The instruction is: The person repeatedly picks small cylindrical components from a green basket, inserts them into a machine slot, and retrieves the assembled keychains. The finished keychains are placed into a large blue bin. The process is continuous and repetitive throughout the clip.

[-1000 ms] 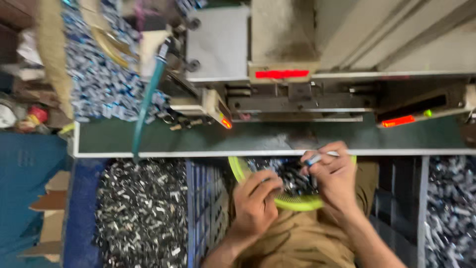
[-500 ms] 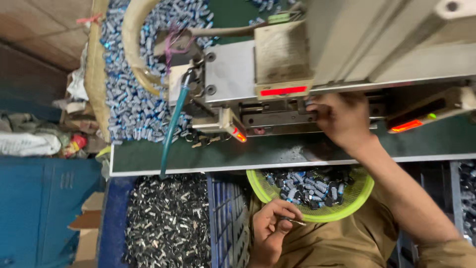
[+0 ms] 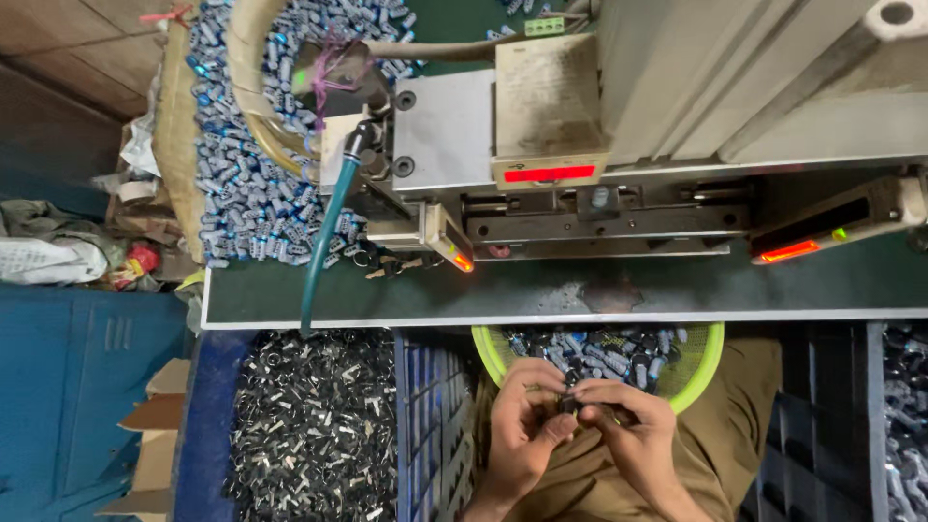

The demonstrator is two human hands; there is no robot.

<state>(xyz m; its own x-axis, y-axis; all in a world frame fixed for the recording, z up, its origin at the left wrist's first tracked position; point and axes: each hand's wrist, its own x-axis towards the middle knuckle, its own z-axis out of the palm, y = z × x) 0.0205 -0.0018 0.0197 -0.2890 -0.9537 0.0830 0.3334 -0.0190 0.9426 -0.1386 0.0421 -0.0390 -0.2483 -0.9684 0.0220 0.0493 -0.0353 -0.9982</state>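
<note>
From above, looking down over the seated person's lap, both hands meet just below the green bench edge. The left hand point(image 3: 522, 425) and the right hand point(image 3: 633, 435) are brought together, fingertips touching around a small dark part point(image 3: 570, 404) pinched between them; the part is too small and shadowed to make out its shape, and I cannot tell which hand carries more of the grip. Just beyond the fingers, resting on the lap and tucked partly under the bench, sits a lime-green basket point(image 3: 701, 372) filled with small blue and silver cylindrical pieces point(image 3: 590, 346). The hands hover at the basket's near rim, the held part just over its edge. To the person's left a dark blue crate point(image 3: 430, 425) stands just beside the left wrist, and further left lies a broad heap of small black and silver metal bits point(image 3: 314, 425). Across the dark green benchtop point(image 3: 599, 290) stands a grey press machine point(image 3: 677, 116) with a lit red strip on its front and two small orange lights low down. A teal hose point(image 3: 324, 242) curves from the machine's left side down over the bench edge. Behind it a large pile of blue-capped pieces point(image 3: 242, 193) is spread about a tan ring-shaped basket point(image 3: 242, 87).
</note>
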